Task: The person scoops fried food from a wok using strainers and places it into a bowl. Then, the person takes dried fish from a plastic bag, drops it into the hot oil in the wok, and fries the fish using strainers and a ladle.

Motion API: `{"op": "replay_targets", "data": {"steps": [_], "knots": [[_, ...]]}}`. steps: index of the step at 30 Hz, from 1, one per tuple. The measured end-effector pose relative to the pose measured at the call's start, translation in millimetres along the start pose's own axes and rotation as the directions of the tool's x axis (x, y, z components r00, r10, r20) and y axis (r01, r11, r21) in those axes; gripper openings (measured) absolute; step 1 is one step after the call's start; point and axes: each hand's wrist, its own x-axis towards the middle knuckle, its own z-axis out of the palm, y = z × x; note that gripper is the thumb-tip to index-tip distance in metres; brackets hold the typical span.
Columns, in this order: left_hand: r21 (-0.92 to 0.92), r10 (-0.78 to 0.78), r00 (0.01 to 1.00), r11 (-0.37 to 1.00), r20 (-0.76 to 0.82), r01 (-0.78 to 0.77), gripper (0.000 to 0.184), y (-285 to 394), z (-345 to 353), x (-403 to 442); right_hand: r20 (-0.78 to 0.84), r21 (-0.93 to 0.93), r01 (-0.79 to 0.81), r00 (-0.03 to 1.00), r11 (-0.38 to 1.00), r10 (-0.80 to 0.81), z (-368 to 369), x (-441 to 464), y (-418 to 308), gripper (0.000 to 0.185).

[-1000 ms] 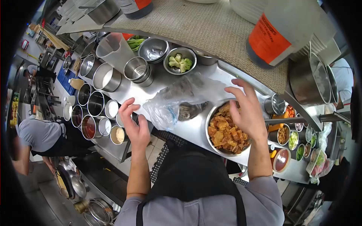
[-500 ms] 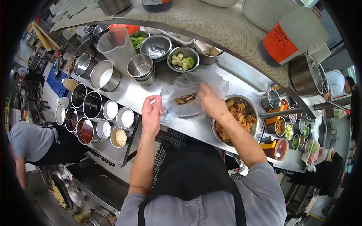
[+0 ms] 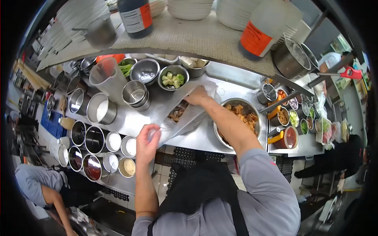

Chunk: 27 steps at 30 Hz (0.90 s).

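Note:
A clear plastic bag (image 3: 191, 115) is stretched above the steel counter, with dark brown food pieces (image 3: 178, 111) showing inside it. At its near left edge, my left hand (image 3: 147, 142) pinches the plastic between thumb and fingers. My right hand (image 3: 197, 95) is closed at the bag's far side, its fingertips partly hidden by plastic. Beneath my right forearm stands a perforated steel bowl (image 3: 258, 131) of fried brown pieces (image 3: 249, 121).
Bowls of broccoli (image 3: 173, 80), steel pots (image 3: 101, 109) and a clear pitcher (image 3: 107, 80) line the back and left. Sauce pots (image 3: 92, 167) sit lower left. An overhead shelf (image 3: 189, 37) holds bottles and bowls. Another person (image 3: 43, 183) bends at far left.
The bag is lifted and spread wider, its food more exposed. My left hand has moved nearer and my right hand farther left on the bag. The view has tilted up towards the shelf.

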Motion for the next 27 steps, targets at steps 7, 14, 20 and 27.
{"op": "replay_targets", "data": {"steps": [7,14,20,27], "knots": [[0.354,0.155,0.988,0.923,0.021,-0.152,0.020,-18,-15,5,0.061,0.115,0.028,0.998,0.993,-0.035,-9,-17,3,0.065],[-0.052,-0.062,0.994,0.996,0.094,0.067,0.017,-18,-1,33,0.006,-0.006,0.064,0.998,0.998,-0.064,59,12,9,0.100],[-0.212,0.037,0.999,0.977,0.005,-0.035,0.015,10,21,66,0.309,-0.007,0.078,0.948,0.997,-0.072,24,24,-17,0.080],[-0.076,0.068,0.997,0.995,-0.030,-0.070,0.018,20,17,52,-0.088,0.455,0.183,0.983,0.872,-0.161,64,24,-13,0.124]]}}
